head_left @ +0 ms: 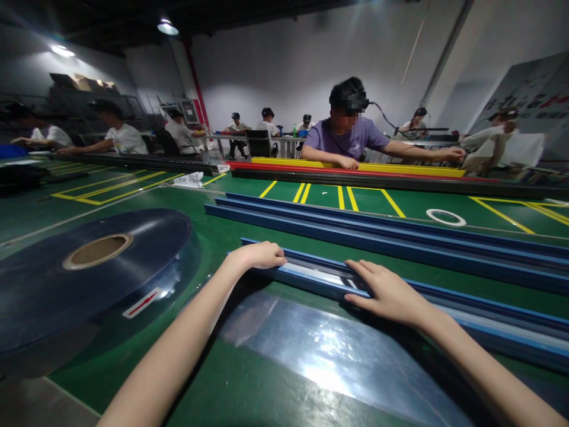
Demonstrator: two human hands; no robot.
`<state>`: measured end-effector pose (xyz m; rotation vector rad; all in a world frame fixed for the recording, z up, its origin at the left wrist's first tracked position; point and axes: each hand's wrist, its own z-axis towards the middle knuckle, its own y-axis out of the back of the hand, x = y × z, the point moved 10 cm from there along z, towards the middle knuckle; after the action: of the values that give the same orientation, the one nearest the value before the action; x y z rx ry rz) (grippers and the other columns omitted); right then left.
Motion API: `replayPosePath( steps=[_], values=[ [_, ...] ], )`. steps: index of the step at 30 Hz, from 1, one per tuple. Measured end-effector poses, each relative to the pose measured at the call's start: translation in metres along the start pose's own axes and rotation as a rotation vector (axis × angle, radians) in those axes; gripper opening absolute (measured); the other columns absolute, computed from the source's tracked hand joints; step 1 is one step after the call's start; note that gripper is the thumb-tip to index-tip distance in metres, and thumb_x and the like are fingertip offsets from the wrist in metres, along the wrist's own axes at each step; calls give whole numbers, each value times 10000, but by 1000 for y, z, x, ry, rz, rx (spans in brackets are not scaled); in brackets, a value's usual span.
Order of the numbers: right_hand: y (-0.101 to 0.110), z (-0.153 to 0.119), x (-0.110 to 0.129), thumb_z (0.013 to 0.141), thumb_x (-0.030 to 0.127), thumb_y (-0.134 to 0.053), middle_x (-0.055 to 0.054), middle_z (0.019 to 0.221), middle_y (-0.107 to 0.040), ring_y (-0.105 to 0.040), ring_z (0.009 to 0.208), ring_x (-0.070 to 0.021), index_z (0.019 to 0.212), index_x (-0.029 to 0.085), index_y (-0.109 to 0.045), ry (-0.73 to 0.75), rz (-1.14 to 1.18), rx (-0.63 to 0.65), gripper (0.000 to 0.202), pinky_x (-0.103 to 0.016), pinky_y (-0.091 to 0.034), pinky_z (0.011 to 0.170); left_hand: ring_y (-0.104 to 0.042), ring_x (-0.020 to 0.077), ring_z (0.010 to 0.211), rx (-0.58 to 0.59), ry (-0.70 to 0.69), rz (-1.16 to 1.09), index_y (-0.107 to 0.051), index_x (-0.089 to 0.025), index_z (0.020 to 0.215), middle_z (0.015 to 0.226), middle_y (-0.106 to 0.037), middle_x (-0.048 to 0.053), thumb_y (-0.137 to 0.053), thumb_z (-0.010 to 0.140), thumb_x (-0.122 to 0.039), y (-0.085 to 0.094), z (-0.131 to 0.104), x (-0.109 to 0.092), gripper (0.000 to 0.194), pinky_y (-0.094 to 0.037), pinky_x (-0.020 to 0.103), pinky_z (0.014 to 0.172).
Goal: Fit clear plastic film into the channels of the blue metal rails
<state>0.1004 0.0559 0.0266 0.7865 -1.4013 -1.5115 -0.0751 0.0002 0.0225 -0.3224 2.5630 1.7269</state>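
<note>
A long blue plastic channel (pixel 311 286) lies slantwise across the green table in front of me. Near its left end, my left hand (pixel 260 255) is bent over it with the fingertips curled down into the trough. Farther right, my right hand (pixel 382 290) straddles the channel, thumb at the near wall and fingers at the far wall. A glossy strip (pixel 311 274) shows inside the trough between my hands. On the near side lies a clear plastic film (pixel 311 350) reflecting light.
To the left sits a big roll of clear film (pixel 146 237) with a cardboard core. More blue channels (pixel 355 222) lie beyond mine. Behind them are red, black and yellow channels (pixel 400 169), a white ring (pixel 446 217) and a co-worker (pixel 347 136). Several people sit farther back.
</note>
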Motion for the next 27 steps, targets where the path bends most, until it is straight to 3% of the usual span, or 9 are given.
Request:
replayPosePath(
  steps=[8,17,27],
  values=[
    [0,0,0,758,517,-453,-170,1128,-557,-544,990,-271,1260,117,-428,6,6,-12,643,-392,-426,841,-563,139,821,-8,-18,-46,-629,-207,933,964,-648,12,-377,799,-287,0,1,4,296,-388,191,705],
    [0,1,1,757,527,-446,-161,1132,-559,-548,984,-269,1262,127,-431,9,-2,-24,645,-387,-432,840,-551,133,745,-17,-19,-22,-635,-207,882,838,-648,4,-358,783,-308,1,3,6,312,-376,184,629],
    [-2,0,-3,754,529,-449,-153,1122,-568,-553,985,-270,1262,147,-437,4,-9,-47,636,-394,-437,835,-553,136,769,-8,-17,-66,-631,-222,928,897,-649,2,-371,780,-310,0,3,9,312,-381,187,657]
  ],
)
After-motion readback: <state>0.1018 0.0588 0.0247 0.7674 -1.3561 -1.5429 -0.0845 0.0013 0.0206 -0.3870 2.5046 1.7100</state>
